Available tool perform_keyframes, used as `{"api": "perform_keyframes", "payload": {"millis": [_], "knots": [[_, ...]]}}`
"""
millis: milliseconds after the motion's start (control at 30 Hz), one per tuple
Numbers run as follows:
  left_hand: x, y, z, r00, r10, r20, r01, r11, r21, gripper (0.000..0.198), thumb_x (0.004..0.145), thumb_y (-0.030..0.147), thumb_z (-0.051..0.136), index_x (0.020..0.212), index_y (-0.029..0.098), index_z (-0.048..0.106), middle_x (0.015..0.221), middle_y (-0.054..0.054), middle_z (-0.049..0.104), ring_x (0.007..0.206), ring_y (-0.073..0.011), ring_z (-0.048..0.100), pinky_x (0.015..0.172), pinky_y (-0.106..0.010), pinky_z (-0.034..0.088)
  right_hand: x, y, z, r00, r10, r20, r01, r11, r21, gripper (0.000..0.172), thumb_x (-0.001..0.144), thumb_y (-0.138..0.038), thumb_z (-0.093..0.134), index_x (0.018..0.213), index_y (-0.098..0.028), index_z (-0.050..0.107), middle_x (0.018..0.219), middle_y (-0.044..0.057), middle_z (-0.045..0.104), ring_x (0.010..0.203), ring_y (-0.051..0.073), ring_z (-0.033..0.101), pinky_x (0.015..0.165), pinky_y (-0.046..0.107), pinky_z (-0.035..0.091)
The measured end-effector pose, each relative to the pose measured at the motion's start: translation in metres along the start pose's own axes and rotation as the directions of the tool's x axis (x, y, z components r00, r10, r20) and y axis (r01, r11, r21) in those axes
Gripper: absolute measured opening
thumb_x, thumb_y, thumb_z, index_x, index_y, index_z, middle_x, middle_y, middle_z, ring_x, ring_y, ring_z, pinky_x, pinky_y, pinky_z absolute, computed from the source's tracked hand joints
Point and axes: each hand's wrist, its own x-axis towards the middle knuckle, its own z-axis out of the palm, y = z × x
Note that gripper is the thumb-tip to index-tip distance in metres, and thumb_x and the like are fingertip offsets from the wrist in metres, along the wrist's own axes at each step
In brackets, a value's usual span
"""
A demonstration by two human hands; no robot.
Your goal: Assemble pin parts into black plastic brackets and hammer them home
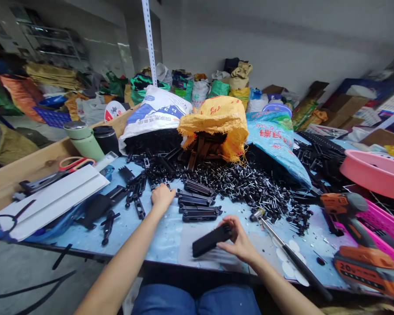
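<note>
My right hand [236,240] grips a flat, oblong black plastic part [210,240] by its right end, just above the table's front edge. Farther off, my left hand [163,197] reaches to the near edge of a heap of small black plastic parts [144,179]. Its fingers are curled downward, and what they close on is hidden. Between the hands, several long black plastic pieces [200,213] lie stacked in a row. A hammer [289,251] with a dark handle rests to the right of my right hand.
Black-headed screws or pins [249,183] are heaped behind, before a white sack [157,109], an orange sack [213,118] and a blue sack [272,135]. A cordless drill [357,232] and pink basin [377,170] stand right. Scissors [72,164] and a green flask [83,142] are left.
</note>
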Motion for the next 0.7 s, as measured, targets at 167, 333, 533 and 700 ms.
{"api": "perform_keyframes", "payload": {"millis": [167, 333, 533, 700], "knots": [[-0.012, -0.008, -0.012, 0.979, 0.135, -0.156, -0.147, 0.986, -0.072, 0.026, 0.073, 0.021, 0.048, 0.095, 0.009, 0.056, 0.106, -0.021, 0.058, 0.109, -0.0339, 0.050, 0.089, -0.047, 0.041, -0.035, 0.008, -0.021, 0.978, 0.090, 0.190, 0.011, 0.880, -0.475, 0.029, 0.078, -0.038, 0.059, 0.102, -0.021, 0.057, 0.105, 0.011, 0.061, 0.103, 0.026, 0.055, 0.090, 0.044, 0.043], [-0.076, 0.009, -0.022, 0.881, 0.412, -0.234, -0.466, 0.668, -0.580, 0.029, 0.083, 0.034, 0.045, 0.103, 0.016, 0.055, 0.096, -0.009, 0.063, 0.086, -0.0213, 0.060, 0.080, -0.037, 0.049, -0.010, -0.009, 0.004, 0.972, 0.041, 0.230, 0.093, 0.837, -0.540, 0.040, 0.088, -0.036, 0.046, 0.127, -0.024, 0.048, 0.116, 0.011, 0.057, 0.107, 0.025, 0.053, 0.096, 0.048, 0.038], [-0.133, 0.037, -0.022, 0.812, 0.581, 0.054, -0.307, 0.505, -0.807, 0.037, 0.090, 0.033, 0.038, 0.121, 0.020, 0.053, 0.101, -0.007, 0.063, 0.065, -0.0131, 0.061, 0.065, -0.030, 0.053, 0.026, -0.016, 0.034, 0.967, 0.251, 0.029, -0.250, 0.932, 0.264, 0.059, 0.090, -0.049, 0.036, 0.142, -0.024, 0.023, 0.073, 0.000, 0.056, 0.048, 0.010, 0.051, 0.047, 0.026, 0.049], [-0.136, 0.040, -0.027, 0.801, 0.592, -0.088, -0.471, 0.533, -0.703, 0.036, 0.088, 0.029, 0.043, 0.120, 0.019, 0.056, 0.098, -0.008, 0.063, 0.093, -0.0188, 0.061, 0.083, -0.032, 0.050, 0.027, -0.020, 0.017, 0.989, 0.131, 0.070, -0.146, 0.948, 0.281, 0.055, 0.082, -0.050, 0.053, 0.131, -0.027, 0.045, 0.098, 0.005, 0.056, 0.058, 0.009, 0.056, 0.049, 0.025, 0.050]]}}
